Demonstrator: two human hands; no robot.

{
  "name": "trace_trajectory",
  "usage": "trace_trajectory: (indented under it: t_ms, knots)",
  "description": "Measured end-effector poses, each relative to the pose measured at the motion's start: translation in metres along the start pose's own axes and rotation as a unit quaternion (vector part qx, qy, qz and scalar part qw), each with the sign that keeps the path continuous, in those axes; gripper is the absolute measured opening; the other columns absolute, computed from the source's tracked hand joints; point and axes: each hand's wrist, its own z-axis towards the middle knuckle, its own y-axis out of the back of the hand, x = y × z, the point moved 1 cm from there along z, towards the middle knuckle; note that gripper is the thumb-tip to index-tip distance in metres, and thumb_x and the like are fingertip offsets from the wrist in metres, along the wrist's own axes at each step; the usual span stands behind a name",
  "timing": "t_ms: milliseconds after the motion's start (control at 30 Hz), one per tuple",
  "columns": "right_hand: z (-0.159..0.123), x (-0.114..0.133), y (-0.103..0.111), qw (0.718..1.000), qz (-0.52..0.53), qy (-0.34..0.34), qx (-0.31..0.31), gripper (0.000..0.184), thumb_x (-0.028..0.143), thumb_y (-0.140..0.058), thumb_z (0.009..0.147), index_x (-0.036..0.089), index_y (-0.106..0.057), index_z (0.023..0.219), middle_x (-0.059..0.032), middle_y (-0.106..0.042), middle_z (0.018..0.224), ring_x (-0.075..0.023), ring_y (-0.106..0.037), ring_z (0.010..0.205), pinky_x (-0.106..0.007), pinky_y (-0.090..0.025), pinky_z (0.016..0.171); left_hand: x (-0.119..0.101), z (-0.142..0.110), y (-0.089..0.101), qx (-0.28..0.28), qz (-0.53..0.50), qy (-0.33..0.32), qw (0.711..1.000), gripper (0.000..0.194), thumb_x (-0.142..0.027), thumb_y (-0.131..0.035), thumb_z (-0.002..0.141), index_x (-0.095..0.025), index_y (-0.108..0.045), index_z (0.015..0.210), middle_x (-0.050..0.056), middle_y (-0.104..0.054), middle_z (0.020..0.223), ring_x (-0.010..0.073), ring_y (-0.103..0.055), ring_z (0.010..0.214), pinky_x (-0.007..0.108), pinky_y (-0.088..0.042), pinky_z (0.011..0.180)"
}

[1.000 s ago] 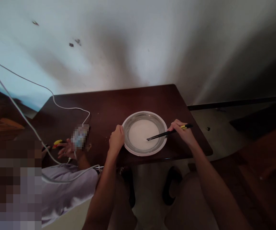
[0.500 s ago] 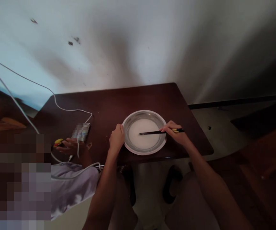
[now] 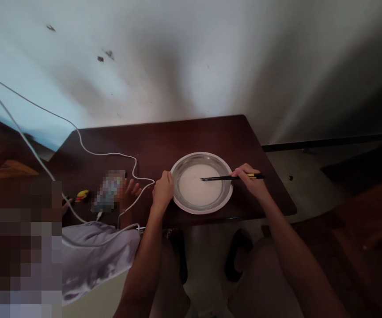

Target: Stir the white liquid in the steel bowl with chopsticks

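Observation:
A round metal bowl (image 3: 226, 194) holding a white liquid sits near the front edge of a dark wooden table (image 3: 164, 141). My left hand (image 3: 162, 191) grips the bowl's left rim with curled fingers. My right hand (image 3: 252, 180) holds a pair of black chopsticks with yellow bands (image 3: 230, 177). The chopsticks lie almost level over the bowl, and their tips reach into the white liquid near the middle.
Another person sits at my left in a pale garment (image 3: 91, 256), a hand (image 3: 129, 191) resting by a blurred device (image 3: 107, 192) on the table. White cables (image 3: 104, 154) trail across the table's left side. A small yellow object (image 3: 82, 194) lies nearby. The wall stands behind.
The chopstick tips swept from the bowl's lower right toward the left and then back to the middle. The other person's hand and the device shifted right, and the cable moved closer to the bowl.

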Motion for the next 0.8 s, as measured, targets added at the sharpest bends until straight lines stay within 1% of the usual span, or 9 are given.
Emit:
trace_trajectory:
  t_ms: [67, 233, 300, 367, 433, 600, 667, 733, 800]
  knots:
    - [0.0003, -0.001, 0.0035, 0.999, 0.023, -0.019, -0.016, 0.03, 0.033, -0.047, 0.086, 0.023, -0.063, 0.062, -0.0013, -0.065, 0.068, -0.0175, -0.058, 0.071, -0.034, -0.044, 0.075, 0.0002, 0.0007, -0.001, -0.006, -0.007, -0.006, 1.0, 0.036, -0.037, -0.019, 0.093, -0.021, -0.051, 0.096, 0.012, -0.065, 0.084, 0.0254, -0.063, 0.081, 0.029, -0.037, 0.062]
    - [-0.0009, 0.0019, -0.0022, 0.998, 0.006, 0.006, 0.066, 0.022, 0.03, -0.05, 0.084, 0.024, -0.066, 0.069, -0.0016, -0.069, 0.077, -0.0188, -0.058, 0.08, -0.034, -0.044, 0.076, -0.0017, 0.0006, -0.0006, -0.022, -0.009, -0.018, 1.0, 0.033, -0.034, -0.021, 0.093, -0.02, -0.051, 0.094, 0.011, -0.066, 0.084, 0.0235, -0.063, 0.08, 0.028, -0.036, 0.061]
    - [-0.0005, 0.0019, -0.0013, 0.999, -0.007, 0.016, 0.043, 0.021, 0.029, -0.051, 0.084, 0.025, -0.066, 0.07, -0.0013, -0.069, 0.079, -0.019, -0.057, 0.082, -0.035, -0.044, 0.077, -0.0024, 0.0005, -0.0002, -0.026, -0.006, -0.026, 0.999, 0.032, -0.032, -0.022, 0.093, -0.02, -0.051, 0.094, 0.011, -0.065, 0.083, 0.0231, -0.062, 0.08, 0.027, -0.037, 0.061]
    - [0.0001, 0.0008, 0.0028, 1.0, 0.003, 0.0, 0.005, 0.024, 0.03, -0.05, 0.085, 0.024, -0.065, 0.067, -0.0014, -0.068, 0.075, -0.0184, -0.058, 0.078, -0.035, -0.043, 0.077, -0.0024, 0.0011, -0.0005, -0.031, -0.005, -0.035, 0.999, 0.031, -0.031, -0.023, 0.093, -0.019, -0.051, 0.094, 0.011, -0.065, 0.083, 0.0228, -0.062, 0.079, 0.027, -0.037, 0.062]
    - [0.0001, 0.0001, 0.0055, 0.999, 0.028, -0.02, -0.001, 0.028, 0.031, -0.048, 0.086, 0.023, -0.063, 0.063, -0.0014, -0.066, 0.07, -0.0174, -0.058, 0.072, -0.034, -0.044, 0.076, -0.0015, 0.0024, -0.0016, -0.033, -0.003, -0.042, 0.999, 0.03, -0.03, -0.023, 0.093, -0.019, -0.051, 0.093, 0.01, -0.065, 0.082, 0.0222, -0.062, 0.079, 0.027, -0.037, 0.063]
    - [-0.0004, 0.0005, -0.0028, 0.996, 0.009, 0.012, 0.083, 0.022, 0.028, -0.05, 0.085, 0.023, -0.065, 0.07, -0.0018, -0.068, 0.075, -0.0186, -0.057, 0.08, -0.033, -0.044, 0.075, 0.0016, 0.0058, -0.0055, -0.035, -0.002, -0.045, 0.998, 0.031, -0.029, -0.023, 0.093, -0.018, -0.051, 0.094, 0.011, -0.065, 0.085, 0.0209, -0.061, 0.079, 0.027, -0.037, 0.064]
    - [0.0002, -0.0009, -0.0028, 0.998, -0.004, 0.022, 0.058, 0.02, 0.027, -0.051, 0.084, 0.024, -0.066, 0.072, -0.0016, -0.069, 0.078, -0.0187, -0.057, 0.082, -0.033, -0.043, 0.076, 0.0019, 0.006, -0.0063, -0.038, -0.015, -0.045, 0.998, 0.03, -0.029, -0.023, 0.093, -0.018, -0.051, 0.094, 0.011, -0.065, 0.083, 0.0205, -0.061, 0.078, 0.026, -0.037, 0.064]
    - [0.0006, -0.0026, 0.0007, 1.0, 0.009, 0.005, 0.017, 0.022, 0.028, -0.05, 0.085, 0.023, -0.065, 0.069, -0.0013, -0.067, 0.074, -0.0178, -0.058, 0.077, -0.033, -0.043, 0.076, 0.0016, 0.0053, -0.0063, -0.038, -0.028, -0.043, 0.998, 0.03, -0.03, -0.024, 0.093, -0.018, -0.051, 0.094, 0.01, -0.064, 0.079, 0.0204, -0.061, 0.076, 0.026, -0.036, 0.062]
    - [0.0003, -0.003, 0.0035, 0.999, 0.034, -0.017, 0.008, 0.026, 0.029, -0.048, 0.086, 0.023, -0.064, 0.066, -0.0009, -0.065, 0.07, -0.0167, -0.058, 0.071, -0.033, -0.044, 0.074, 0.0007, 0.0045, -0.0057, -0.036, -0.034, -0.044, 0.998, 0.029, -0.029, -0.024, 0.093, -0.018, -0.051, 0.092, 0.009, -0.064, 0.077, 0.0203, -0.061, 0.074, 0.026, -0.035, 0.059]
